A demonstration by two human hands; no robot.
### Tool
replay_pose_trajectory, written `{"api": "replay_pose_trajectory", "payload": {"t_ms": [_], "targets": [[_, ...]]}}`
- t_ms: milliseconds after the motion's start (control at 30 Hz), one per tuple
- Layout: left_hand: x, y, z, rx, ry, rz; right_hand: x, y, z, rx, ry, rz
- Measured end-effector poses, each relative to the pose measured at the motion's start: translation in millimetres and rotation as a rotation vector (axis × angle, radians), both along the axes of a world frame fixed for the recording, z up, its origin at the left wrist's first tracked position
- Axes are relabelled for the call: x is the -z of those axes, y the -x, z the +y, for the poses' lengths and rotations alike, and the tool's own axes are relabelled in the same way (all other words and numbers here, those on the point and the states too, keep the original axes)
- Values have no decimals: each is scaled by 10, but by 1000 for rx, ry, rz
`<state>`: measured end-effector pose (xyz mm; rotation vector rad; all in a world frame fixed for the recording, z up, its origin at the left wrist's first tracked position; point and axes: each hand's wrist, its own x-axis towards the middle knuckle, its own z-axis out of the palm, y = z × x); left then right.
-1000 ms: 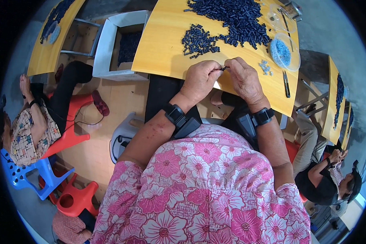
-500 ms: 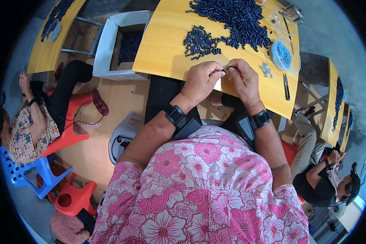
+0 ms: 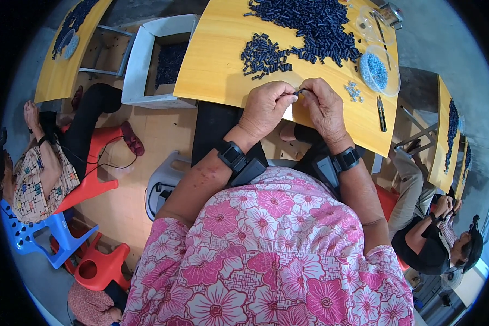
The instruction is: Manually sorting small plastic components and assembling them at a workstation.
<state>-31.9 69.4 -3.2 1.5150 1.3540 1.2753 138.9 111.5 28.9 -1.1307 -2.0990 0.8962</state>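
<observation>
Both my hands meet at the near edge of the yellow table [image 3: 217,70]. My left hand [image 3: 267,107] pinches a small black cylindrical piece [image 3: 297,93] between thumb and forefinger. My right hand [image 3: 324,108] is closed at the piece's other end, its thumb and forefinger almost touching the left ones; what exactly it grips is too small to make out. Beyond my hands lies a small pile of black cylindrical pieces [image 3: 264,56], with a much larger heap [image 3: 315,27] behind it. A few clear bits [image 3: 354,91] lie loose to the right of my right hand.
At the right stands a clear tub of small blue-clear bits [image 3: 376,71], with tweezers [image 3: 382,113] nearer me. A clear lid [image 3: 370,26] and a metal can [image 3: 391,15] are farther back. Left of the table is a white box [image 3: 141,68] of dark pieces. Seated people are on both sides.
My hands stay together at the table edge, with only slight finger movement around the small black piece. The whole view has shifted a little.
</observation>
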Motion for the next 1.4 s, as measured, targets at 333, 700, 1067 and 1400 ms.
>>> {"api": "replay_pose_trajectory", "payload": {"t_ms": [333, 700, 1067, 1400], "targets": [[-25, -2, -2, -12, -1, -25, -67, 17, 51, -52, -176, -151], [3, 11, -4, 12, -35, 41, -121, 12, 50, -126, -202, -219], [-41, -6, -16, -14, -8, -3, -141, 25, 20, -142, -230, -241], [1, 13, -18, -2, 20, -41, -44, 34, -15, -15, -125, -118]]}}
